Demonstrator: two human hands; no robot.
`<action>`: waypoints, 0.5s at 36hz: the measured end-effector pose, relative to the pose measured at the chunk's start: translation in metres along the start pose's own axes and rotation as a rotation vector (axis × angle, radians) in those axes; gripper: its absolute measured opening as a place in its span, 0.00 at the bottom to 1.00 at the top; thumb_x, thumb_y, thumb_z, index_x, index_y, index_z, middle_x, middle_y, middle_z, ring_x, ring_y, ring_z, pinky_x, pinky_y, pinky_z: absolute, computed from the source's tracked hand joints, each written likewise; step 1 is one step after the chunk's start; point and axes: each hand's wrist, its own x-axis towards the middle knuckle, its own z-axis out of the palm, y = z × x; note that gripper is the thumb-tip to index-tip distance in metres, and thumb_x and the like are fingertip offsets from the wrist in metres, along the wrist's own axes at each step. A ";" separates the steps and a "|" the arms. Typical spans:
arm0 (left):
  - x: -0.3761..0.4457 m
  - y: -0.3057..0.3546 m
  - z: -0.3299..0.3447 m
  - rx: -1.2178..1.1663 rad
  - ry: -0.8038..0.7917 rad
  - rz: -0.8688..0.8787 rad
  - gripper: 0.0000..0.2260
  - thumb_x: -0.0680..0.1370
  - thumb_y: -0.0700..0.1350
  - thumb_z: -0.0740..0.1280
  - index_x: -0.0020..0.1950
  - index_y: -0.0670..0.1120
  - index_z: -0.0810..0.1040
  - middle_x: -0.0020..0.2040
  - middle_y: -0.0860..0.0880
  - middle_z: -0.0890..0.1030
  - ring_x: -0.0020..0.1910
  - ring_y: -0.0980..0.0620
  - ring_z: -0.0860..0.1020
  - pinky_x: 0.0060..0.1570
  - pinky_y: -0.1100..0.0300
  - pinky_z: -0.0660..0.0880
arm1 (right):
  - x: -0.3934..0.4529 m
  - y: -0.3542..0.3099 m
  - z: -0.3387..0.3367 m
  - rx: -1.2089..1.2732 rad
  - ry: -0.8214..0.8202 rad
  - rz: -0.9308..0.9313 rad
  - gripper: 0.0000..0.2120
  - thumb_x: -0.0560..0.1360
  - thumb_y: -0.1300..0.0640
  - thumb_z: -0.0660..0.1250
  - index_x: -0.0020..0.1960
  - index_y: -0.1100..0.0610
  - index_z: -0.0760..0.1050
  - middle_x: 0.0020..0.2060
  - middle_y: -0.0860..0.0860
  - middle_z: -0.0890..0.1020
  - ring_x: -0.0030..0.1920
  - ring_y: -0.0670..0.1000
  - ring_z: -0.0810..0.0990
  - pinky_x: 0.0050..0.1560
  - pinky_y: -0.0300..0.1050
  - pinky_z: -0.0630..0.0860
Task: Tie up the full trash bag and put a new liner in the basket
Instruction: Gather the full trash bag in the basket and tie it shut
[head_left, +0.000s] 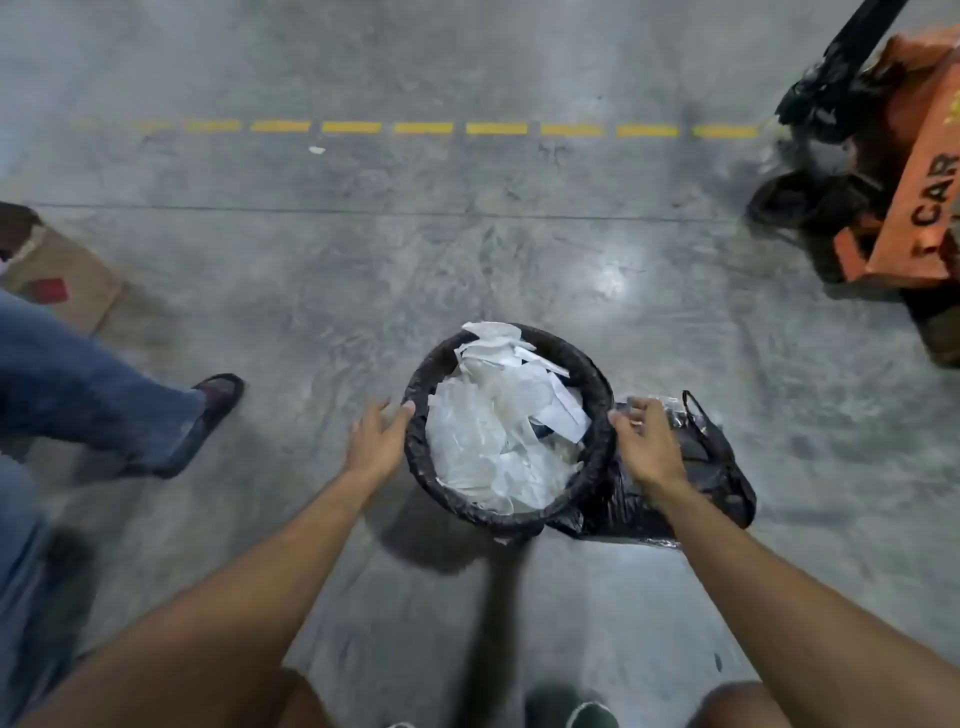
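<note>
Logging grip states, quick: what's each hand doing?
Left hand: open, fingers at the basket rim, holding nothing.
Right hand: open, at the opposite rim, holding nothing.
</note>
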 end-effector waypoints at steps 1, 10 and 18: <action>0.007 0.000 0.003 -0.057 -0.008 0.010 0.34 0.75 0.73 0.59 0.71 0.50 0.75 0.69 0.50 0.77 0.71 0.46 0.73 0.73 0.43 0.67 | 0.005 0.000 0.004 0.038 0.023 0.007 0.23 0.80 0.43 0.65 0.69 0.56 0.69 0.64 0.55 0.78 0.61 0.56 0.78 0.65 0.55 0.74; 0.086 -0.020 0.048 -0.651 -0.394 -0.180 0.38 0.77 0.74 0.50 0.57 0.46 0.86 0.52 0.43 0.87 0.52 0.42 0.85 0.56 0.49 0.78 | 0.072 0.015 0.040 0.399 -0.150 0.284 0.28 0.82 0.35 0.52 0.53 0.56 0.79 0.42 0.52 0.81 0.43 0.54 0.80 0.44 0.47 0.74; 0.121 -0.012 0.048 -0.618 -0.316 -0.100 0.23 0.81 0.61 0.60 0.55 0.45 0.85 0.49 0.43 0.88 0.46 0.44 0.85 0.50 0.53 0.79 | 0.104 0.025 0.035 0.477 -0.150 0.273 0.21 0.74 0.39 0.68 0.46 0.59 0.80 0.39 0.56 0.82 0.39 0.58 0.80 0.44 0.49 0.77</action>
